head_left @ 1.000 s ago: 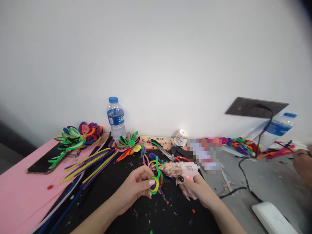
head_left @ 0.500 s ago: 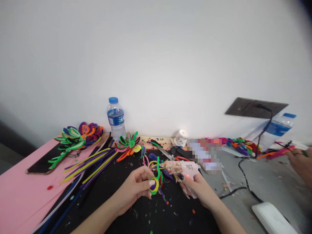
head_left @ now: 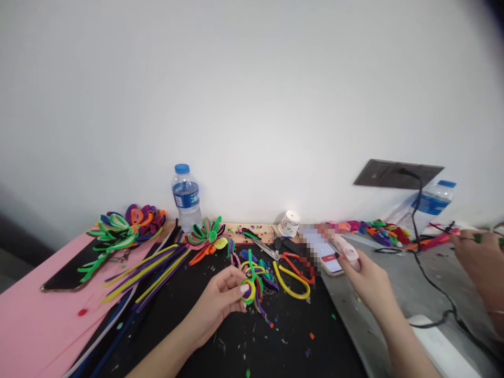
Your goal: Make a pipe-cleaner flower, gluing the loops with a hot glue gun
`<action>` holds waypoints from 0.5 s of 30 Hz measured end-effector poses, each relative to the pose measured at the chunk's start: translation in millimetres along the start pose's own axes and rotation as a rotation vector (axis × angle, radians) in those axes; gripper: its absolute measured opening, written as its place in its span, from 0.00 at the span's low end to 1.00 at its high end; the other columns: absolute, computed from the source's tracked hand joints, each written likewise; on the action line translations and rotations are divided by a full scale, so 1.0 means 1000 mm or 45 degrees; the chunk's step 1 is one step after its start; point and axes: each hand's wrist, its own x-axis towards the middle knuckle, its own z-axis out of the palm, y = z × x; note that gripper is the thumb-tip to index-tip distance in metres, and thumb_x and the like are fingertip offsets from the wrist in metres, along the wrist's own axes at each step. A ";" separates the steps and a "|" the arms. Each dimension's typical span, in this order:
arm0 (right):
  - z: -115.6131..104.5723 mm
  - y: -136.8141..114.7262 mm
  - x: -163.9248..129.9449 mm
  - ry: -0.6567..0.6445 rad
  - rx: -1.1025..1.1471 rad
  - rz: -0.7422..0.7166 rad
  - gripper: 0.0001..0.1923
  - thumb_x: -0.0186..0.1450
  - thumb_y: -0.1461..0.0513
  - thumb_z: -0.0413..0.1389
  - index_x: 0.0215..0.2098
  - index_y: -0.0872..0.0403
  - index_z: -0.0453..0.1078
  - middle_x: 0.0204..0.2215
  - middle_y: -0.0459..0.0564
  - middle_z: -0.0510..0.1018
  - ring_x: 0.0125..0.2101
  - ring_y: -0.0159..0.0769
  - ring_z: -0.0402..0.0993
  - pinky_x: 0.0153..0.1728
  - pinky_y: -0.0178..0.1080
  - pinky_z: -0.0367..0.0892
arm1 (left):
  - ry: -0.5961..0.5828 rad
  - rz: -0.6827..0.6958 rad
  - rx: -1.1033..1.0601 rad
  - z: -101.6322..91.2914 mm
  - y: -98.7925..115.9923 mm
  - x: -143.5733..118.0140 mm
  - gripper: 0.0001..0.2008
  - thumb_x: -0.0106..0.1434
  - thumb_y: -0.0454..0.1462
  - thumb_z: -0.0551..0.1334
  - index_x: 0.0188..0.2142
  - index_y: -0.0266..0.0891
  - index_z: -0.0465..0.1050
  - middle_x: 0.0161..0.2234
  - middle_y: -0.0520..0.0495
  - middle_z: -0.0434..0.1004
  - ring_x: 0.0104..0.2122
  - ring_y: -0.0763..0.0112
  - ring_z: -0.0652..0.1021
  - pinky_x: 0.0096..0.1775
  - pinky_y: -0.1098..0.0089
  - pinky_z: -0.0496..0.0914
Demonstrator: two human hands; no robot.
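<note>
One grey surface has its back edge along the wall. Black mat covers its middle part, and a pink sheet lies toward its left edge. Above the right part of the surface, the right hand is closed around a pink glue gun, just beside a phone with lit screen. Above the middle of the mat, the left hand has thumb and fingers pressed together on a piece of fuzzy wires, coloured green, yellow and purple. Near the back edge, left of the middle, one bottle stands upright. Scissors with red and yellow handles lie between the two hands, farther back, near a small white cup. Smallest are orange scraps on the mat.
</note>
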 end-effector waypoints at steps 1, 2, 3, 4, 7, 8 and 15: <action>-0.002 0.009 0.003 -0.027 -0.100 0.035 0.17 0.58 0.53 0.48 0.38 0.55 0.69 0.26 0.55 0.77 0.28 0.46 0.74 0.24 0.37 0.61 | 0.000 0.000 0.003 0.000 0.000 0.000 0.06 0.54 0.35 0.65 0.30 0.38 0.68 0.24 0.55 0.66 0.23 0.79 0.67 0.27 0.75 0.67; -0.003 0.018 0.005 -0.065 -0.185 0.075 0.18 0.59 0.52 0.47 0.38 0.55 0.69 0.26 0.56 0.77 0.27 0.47 0.74 0.24 0.38 0.61 | 0.000 -0.002 0.008 0.001 0.000 0.000 0.07 0.54 0.35 0.65 0.29 0.38 0.68 0.24 0.55 0.66 0.23 0.79 0.67 0.27 0.75 0.67; -0.002 0.027 0.007 -0.108 -0.249 0.105 0.18 0.60 0.52 0.46 0.38 0.56 0.69 0.27 0.57 0.77 0.28 0.47 0.74 0.24 0.38 0.62 | 0.001 -0.003 0.011 0.001 0.000 0.000 0.07 0.54 0.35 0.65 0.29 0.37 0.68 0.23 0.55 0.66 0.23 0.79 0.67 0.27 0.75 0.68; 0.000 0.035 0.009 -0.115 -0.324 0.134 0.19 0.61 0.53 0.45 0.39 0.58 0.68 0.29 0.60 0.76 0.29 0.48 0.74 0.24 0.39 0.62 | 0.001 -0.002 0.013 0.001 0.000 -0.001 0.06 0.54 0.35 0.65 0.29 0.37 0.68 0.23 0.55 0.66 0.22 0.79 0.67 0.27 0.75 0.68; 0.007 0.054 0.012 -0.120 -0.505 0.205 0.18 0.61 0.58 0.44 0.41 0.62 0.68 0.32 0.65 0.75 0.34 0.50 0.74 0.28 0.41 0.64 | -0.014 0.006 0.021 0.000 -0.001 -0.001 0.06 0.54 0.34 0.65 0.30 0.38 0.68 0.24 0.56 0.66 0.23 0.80 0.68 0.27 0.74 0.68; 0.007 0.056 0.012 -0.115 -0.546 0.234 0.18 0.61 0.59 0.44 0.42 0.62 0.68 0.33 0.66 0.74 0.35 0.52 0.73 0.29 0.43 0.64 | -0.024 0.005 0.024 -0.001 -0.002 -0.001 0.06 0.54 0.34 0.65 0.30 0.38 0.68 0.24 0.56 0.67 0.23 0.80 0.68 0.28 0.74 0.69; -0.010 -0.002 -0.005 0.199 0.074 -0.096 0.18 0.58 0.55 0.47 0.40 0.57 0.71 0.37 0.60 0.74 0.35 0.48 0.70 0.35 0.46 0.63 | -0.110 -0.037 0.096 0.001 -0.002 -0.002 0.07 0.53 0.35 0.66 0.30 0.37 0.68 0.24 0.54 0.71 0.22 0.78 0.70 0.27 0.73 0.69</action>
